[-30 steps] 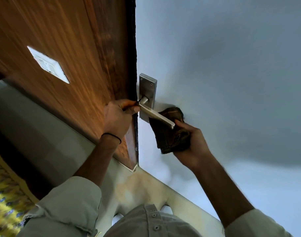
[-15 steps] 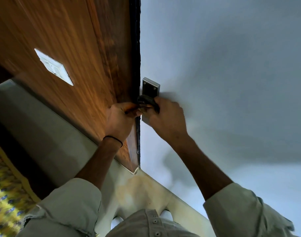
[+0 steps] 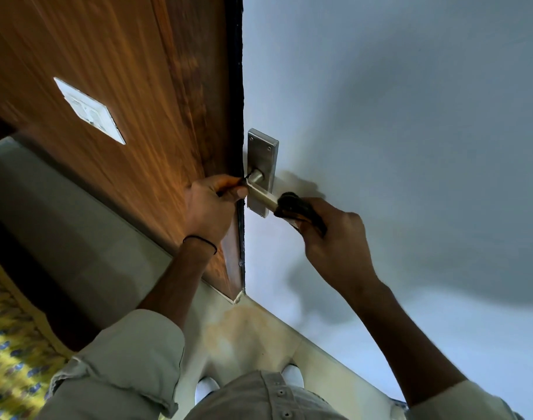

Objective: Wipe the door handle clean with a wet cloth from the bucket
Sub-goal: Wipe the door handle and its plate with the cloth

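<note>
A silver lever door handle (image 3: 260, 194) on its metal backplate (image 3: 262, 159) sits on the pale grey door (image 3: 380, 116), near the door's edge. My right hand (image 3: 331, 237) is closed around a dark cloth (image 3: 298, 207) that wraps the outer part of the lever. My left hand (image 3: 212, 204) grips the door's edge beside the handle's base, its thumb touching the lever near the spindle. The bucket is out of view.
A wooden panel (image 3: 122, 101) with a white switch plate (image 3: 89, 110) lies left of the door edge. Pale floor tiles (image 3: 253, 334) and my white shoes (image 3: 206, 389) are below. A yellow patterned fabric (image 3: 7, 359) lies at the lower left.
My right hand with the cloth slid from the lever's tip up to its base by the backplate, then back out along the lever. My left hand stayed on the door edge.
</note>
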{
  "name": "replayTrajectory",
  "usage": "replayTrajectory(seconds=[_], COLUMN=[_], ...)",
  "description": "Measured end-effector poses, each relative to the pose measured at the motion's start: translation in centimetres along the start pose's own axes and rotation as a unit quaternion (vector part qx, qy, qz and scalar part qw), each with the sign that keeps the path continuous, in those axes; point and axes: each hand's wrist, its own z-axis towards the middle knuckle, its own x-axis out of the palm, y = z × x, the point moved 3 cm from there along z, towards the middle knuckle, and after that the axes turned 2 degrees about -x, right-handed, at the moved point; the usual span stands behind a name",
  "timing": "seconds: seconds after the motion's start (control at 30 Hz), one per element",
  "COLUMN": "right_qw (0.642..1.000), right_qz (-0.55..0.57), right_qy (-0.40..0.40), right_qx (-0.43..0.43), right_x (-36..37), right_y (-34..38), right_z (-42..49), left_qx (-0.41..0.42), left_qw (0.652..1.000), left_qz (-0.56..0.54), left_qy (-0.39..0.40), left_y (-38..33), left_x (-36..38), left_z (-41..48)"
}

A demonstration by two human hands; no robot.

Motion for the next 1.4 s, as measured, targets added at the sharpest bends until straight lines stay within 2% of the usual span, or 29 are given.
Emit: replayTrajectory(seconds=[0.23,0.4,0.6,0.7,0.73,0.77,0.8,0.87,0.9,0.93,0.97,1.0,1.03,1.1,1.17,1.23,1.27,1.33,1.4], right_qw=[0.991,0.995,0.998,0.988,0.973,0.941,0.883,0.713,0.641,0.588,0.559,0.546,0.549,0.582,0.631,0.69,0.716,0.773,0.83], right_qz=[-0.095,-0.067,-0.036,0.094,0.163,0.259,0.373,0.579,0.635,0.672,0.694,0.703,0.7,0.667,0.623,0.571,0.542,0.475,0.391], right_qy=[0.074,0.06,0.059,0.058,0.036,0.003,-0.022,-0.023,-0.008,0.003,0.002,-0.005,-0.012,-0.02,-0.025,-0.034,-0.036,-0.041,-0.086], right_qx=[-0.054,-0.052,-0.001,0.104,0.159,0.218,0.283,0.395,0.431,0.449,0.454,0.455,0.457,0.464,0.462,0.444,0.438,0.418,0.389], right_x=[3.8,2.6,-0.6,-1.7,-1.7,-1.3,-0.6,1.5,2.5,3.3,4.0,4.5,4.9,5.6,6.1,6.4,6.4,6.2,5.7], right_y=[4.0,3.0,0.2,-1.3,-2.0,-2.8,-3.4,-3.2,-2.8,-2.2,-2.0,-1.8,-1.7,-1.5,-1.1,-0.6,-0.3,0.1,-0.2], right_z=[5.7,3.9,0.9,-0.4,-0.9,-1.6,-2.4,-4.3,-5.1,-5.7,-6.1,-6.3,-6.3,-6.1,-5.6,-4.9,-4.6,-4.1,-4.1], left_qx=[0.025,0.015,-0.001,0.001,-0.001,-0.008,-0.019,-0.055,-0.083,-0.117,-0.159,-0.21,-0.264,-0.331,-0.34,-0.341,-0.338,-0.315,-0.304], left_qw=[0.999,1.0,1.0,1.0,1.0,1.0,0.999,0.995,0.99,0.982,0.97,0.953,0.932,0.883,0.821,0.782,0.782,0.804,0.83], left_qz=[0.018,0.019,-0.004,0.001,-0.003,-0.01,-0.026,-0.077,-0.11,-0.144,-0.183,-0.214,-0.238,-0.293,-0.385,-0.45,-0.46,-0.457,-0.45], left_qy=[0.012,0.007,0.0,0.008,0.006,0.006,0.007,0.015,0.021,0.027,0.034,0.044,0.068,0.16,0.25,0.263,0.251,0.213,0.128], left_y=[-0.8,-0.8,-0.4,-0.3,-0.2,0.0,0.4,1.1,1.2,1.3,1.4,1.7,2.4,3.8,4.6,4.6,4.3,3.5,2.7], left_x=[-0.2,-0.4,0.0,0.1,0.1,0.1,0.2,0.5,0.8,1.2,1.6,2.2,2.8,4.2,4.9,4.9,4.7,4.2,3.0], left_z=[-0.2,-0.4,-0.4,-0.5,-0.6,-0.7,-0.8,-1.6,-2.3,-3.2,-4.3,-5.4,-6.6,-8.8,-10.4,-10.9,-10.9,-10.6,-9.6])
